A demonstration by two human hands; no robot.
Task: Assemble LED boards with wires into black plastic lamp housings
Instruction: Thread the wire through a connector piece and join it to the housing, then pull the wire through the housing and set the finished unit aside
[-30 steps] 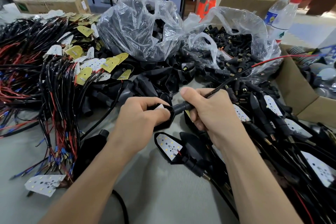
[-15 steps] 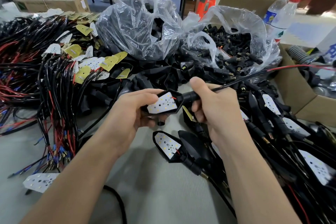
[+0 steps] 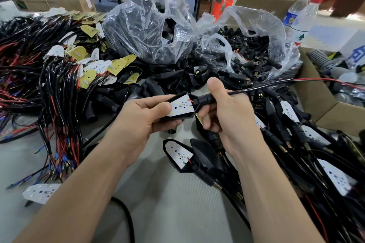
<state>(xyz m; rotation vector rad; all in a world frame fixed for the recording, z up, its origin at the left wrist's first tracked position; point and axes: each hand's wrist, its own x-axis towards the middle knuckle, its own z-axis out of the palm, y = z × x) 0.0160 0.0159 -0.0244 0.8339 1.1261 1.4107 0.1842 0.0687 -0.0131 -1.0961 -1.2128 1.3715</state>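
Both hands are up above the grey surface (image 3: 167, 203), sharing one lamp between them. The left hand (image 3: 142, 118) grips the black, pointed plastic lamp housing (image 3: 177, 118) at its tip, thumb pressing on the white LED board (image 3: 180, 105), which lies face up in the cavity. The right hand (image 3: 227, 116) is curled round the housing's black tubular stem (image 3: 205, 99), thumb on top. The long axis runs left to right, tip to stem, and the thin black sheathed wire (image 3: 256, 88) trails off up and right. I reckon the right hand, nearer the wire, draws the slack out along that line while the left seats the board.
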